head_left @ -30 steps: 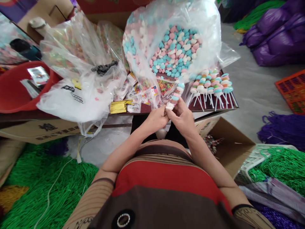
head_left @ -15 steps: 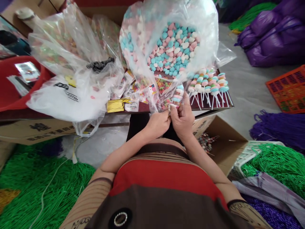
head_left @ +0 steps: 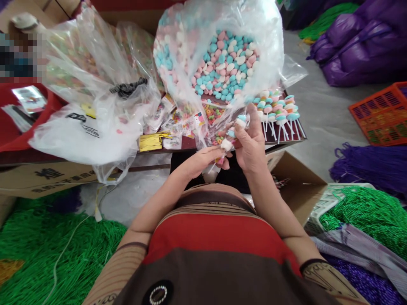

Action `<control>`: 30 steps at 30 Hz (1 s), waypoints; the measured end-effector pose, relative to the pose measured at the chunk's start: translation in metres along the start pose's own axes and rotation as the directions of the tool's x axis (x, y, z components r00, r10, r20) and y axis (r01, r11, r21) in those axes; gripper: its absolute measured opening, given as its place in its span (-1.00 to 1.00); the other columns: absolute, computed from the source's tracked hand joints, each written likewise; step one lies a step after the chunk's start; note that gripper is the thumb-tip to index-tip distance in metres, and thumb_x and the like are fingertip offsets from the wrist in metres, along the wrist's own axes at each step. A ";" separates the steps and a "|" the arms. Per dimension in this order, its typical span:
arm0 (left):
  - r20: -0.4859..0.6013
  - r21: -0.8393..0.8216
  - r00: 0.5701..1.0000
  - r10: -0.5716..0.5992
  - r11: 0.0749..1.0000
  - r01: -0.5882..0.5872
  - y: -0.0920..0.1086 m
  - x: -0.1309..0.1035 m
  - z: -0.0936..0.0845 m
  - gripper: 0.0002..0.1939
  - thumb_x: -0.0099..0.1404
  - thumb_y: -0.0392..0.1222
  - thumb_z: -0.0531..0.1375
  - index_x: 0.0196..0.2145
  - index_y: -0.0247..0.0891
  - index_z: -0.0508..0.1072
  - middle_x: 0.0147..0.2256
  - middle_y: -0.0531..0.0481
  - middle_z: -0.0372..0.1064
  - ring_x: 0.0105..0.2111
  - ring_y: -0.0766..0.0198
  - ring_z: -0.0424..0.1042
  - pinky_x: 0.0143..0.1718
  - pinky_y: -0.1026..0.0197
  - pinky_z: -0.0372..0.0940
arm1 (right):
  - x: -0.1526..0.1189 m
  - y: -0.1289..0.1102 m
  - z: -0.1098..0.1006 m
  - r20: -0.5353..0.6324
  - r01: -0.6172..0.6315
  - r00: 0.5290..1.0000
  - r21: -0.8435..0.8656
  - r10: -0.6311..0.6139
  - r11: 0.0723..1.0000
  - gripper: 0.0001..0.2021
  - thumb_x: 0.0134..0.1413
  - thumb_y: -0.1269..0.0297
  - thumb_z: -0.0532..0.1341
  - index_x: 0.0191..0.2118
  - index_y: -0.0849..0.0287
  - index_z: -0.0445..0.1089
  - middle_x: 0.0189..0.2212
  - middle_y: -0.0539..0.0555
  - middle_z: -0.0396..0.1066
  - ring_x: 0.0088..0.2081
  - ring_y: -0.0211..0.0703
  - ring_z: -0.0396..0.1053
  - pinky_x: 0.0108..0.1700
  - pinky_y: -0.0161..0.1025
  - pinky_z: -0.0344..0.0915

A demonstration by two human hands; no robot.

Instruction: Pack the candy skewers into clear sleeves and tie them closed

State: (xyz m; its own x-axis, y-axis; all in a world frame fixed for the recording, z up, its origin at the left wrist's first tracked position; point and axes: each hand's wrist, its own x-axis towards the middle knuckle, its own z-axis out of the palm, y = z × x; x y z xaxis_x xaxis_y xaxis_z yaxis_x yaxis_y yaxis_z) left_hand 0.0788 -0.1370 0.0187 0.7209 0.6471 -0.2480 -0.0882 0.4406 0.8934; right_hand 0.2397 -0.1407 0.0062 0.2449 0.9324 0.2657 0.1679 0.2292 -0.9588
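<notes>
Grey floor (head_left: pixel 321 110) is showing around a dark red desk (head_left: pixel 190 143), which is carrying candy and packaging. Just over the desk's near edge, a straight row of soft blue and white candies (head_left: pixel 231 133), seemingly in clear film, is resting between two hands. The right hand (head_left: pixel 252 146) is grasping the upper part between thumb and fingers; the left hand (head_left: pixel 205 156) is closing on the lower end (its thumb is largely hiding from view). Handling this well is calling, in my judgement, for light pressure: the right hand should be steadying the row without squashing it, while the left should be pressing on the lower end rather than on the soft pieces.

Counting up, one row is being held. One large, clear, open plastic bag (head_left: pixel 270 42) is holding pastel candies too numerous to count. Candy skewers on white sticks (head_left: pixel 280 109) are lying to its right, overlapping too much for a sure number. One bundle of flat yellow strips (head_left: pixel 150 142) is lying near the edge, one red plastic basin (head_left: pixel 56 101) is standing at the left, and one orange slotted crate (head_left: pixel 381 116) is sitting on the floor at the right.
</notes>
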 end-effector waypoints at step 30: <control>-0.479 -0.042 0.801 0.358 0.903 -0.429 -0.008 0.024 -0.009 -0.68 0.28 0.12 0.31 -0.35 -0.21 0.49 -0.35 0.04 0.48 -0.22 0.32 0.47 -0.11 0.24 0.35 | -0.013 -0.014 0.005 0.001 0.002 1.000 0.078 -0.002 0.997 -0.65 0.29 -0.09 0.23 0.03 -0.01 0.47 -0.14 0.06 0.58 -0.12 -0.11 0.57 0.03 -0.04 0.51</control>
State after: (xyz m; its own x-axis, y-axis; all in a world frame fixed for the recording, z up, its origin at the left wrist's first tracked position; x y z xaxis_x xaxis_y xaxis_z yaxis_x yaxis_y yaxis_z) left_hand 0.0907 -0.1192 0.0027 0.2169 0.9745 -0.0582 -0.4175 0.1465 0.8968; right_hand 0.2290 -0.1542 0.0160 0.2436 0.9322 0.2677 0.0932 0.2523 -0.9632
